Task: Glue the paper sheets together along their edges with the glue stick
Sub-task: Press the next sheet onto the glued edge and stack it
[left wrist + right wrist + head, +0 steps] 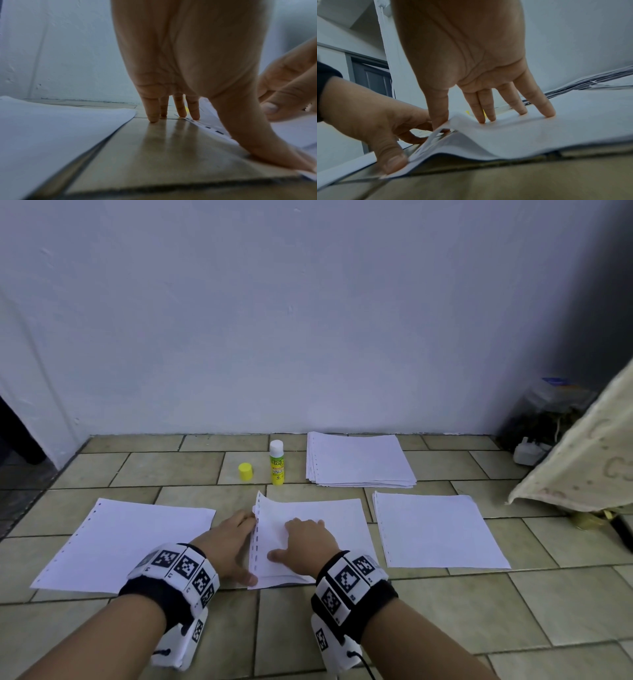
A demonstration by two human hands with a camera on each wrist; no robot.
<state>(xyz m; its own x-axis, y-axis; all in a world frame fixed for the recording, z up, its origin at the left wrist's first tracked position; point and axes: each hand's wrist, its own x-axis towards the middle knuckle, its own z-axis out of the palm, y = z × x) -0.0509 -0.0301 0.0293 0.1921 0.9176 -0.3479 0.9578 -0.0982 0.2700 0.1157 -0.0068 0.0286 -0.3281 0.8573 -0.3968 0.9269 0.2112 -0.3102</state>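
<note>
Two hands at work: both are on the middle sheets (318, 529), which lie on the tiled floor (445, 611) between two other paper lots.
Middle sheets: a few punched-edge sheets stacked loosely; their left edge curls up off the floor, and the near left corner is lifted too.
Right hand (303, 542): lies palm-down on top of the middle sheets, fingers (546, 108) straight and slightly spread, tips pressing the paper flat; the thumb points left toward the punched edge.
Left hand (227, 546): set at the left edge of the middle sheets, fingers (152, 113) straight with tips on the floor tile; the thumb (267, 151) presses the near left corner of the paper.
Left sheet (126, 542): flat on the floor, just beside the left hand.
Right sheets (438, 529): flat, a little apart from the middle sheets.
Paper stack (359, 460): thicker pile farther back, near the wall (308, 320).
Glue stick (276, 462): stands upright and uncapped, just left of the paper stack, well apart from both hands.
Yellow cap (245, 471): on the floor just left of the glue stick.
Cloth (582, 460): pale, hanging in at the right edge.
</note>
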